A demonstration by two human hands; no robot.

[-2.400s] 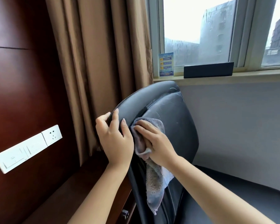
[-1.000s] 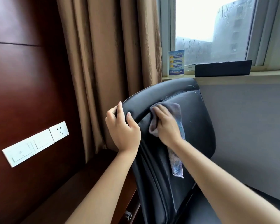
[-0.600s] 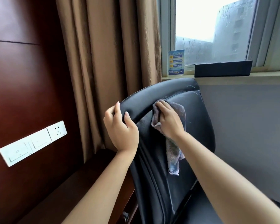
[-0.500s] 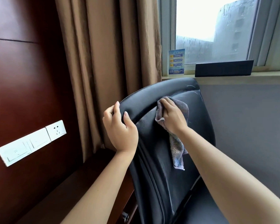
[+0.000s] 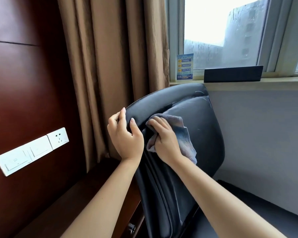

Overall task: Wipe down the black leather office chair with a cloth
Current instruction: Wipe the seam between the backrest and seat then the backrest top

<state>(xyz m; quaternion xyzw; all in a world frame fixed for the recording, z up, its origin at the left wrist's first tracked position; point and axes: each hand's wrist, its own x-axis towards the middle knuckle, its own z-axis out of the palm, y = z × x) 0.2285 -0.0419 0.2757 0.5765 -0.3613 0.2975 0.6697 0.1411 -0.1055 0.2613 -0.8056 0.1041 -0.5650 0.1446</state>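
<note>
Head view, chair (image 5: 205,134) backrest upright (cloth (image 5: 182,134) pressed)

a small blue card (image 5: 185,67) stands on the window sill (image 5: 273,81) against the glass, printed with rows of white and yellow text, too small and blurred to read. the white wall socket (image 5: 58,138) and the switch plates (image 5: 22,156) beside it carry no legible marking.

The chair (image 5: 199,134) seat runs off the bottom edge; the window card's (image 5: 185,67) print is unreadable.
</note>
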